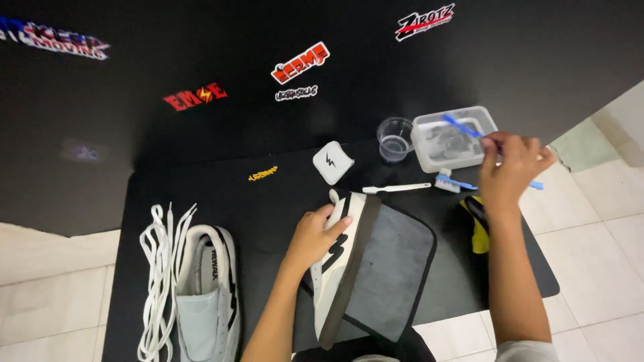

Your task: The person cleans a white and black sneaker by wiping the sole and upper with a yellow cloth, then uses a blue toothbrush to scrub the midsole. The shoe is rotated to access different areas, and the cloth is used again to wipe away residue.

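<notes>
1. Head view, looking straight down: the left hand (314,234) is wrapped over the side of a white sneaker with black markings (335,268), fingers closed on it, holding it tipped on its edge so the dark sole faces right. The shoe sits on a grey cloth (396,268) spread over a black mat (201,194)
2. Same view, right side: the right hand (508,167) is up over the far edge of the mat, fingers pinched together on a blue-handled brush (463,126). The brush end pokes out over a clear plastic tub (453,137) with some dark stuff or murky water in it, can't really tell which
3. Just left of the tub there's a small clear cup (394,137), and near that a little white square pad with a black bolt mark (333,161)
4. Between the tub and the shoe lie a white toothbrush-type brush (396,188) and another blue-and-white brush (453,181), both flat on the mat
5. A yellow and black rag thing (477,228) sits just under the right forearm
6. Far left: the other sneaker (208,295) lies upright, laces out, with a bundle of white laces (159,268) right beside it
7. Behind it all is a black board with colourful stickers (300,62), and white floor tiles (604,255) show around the mat
</notes>
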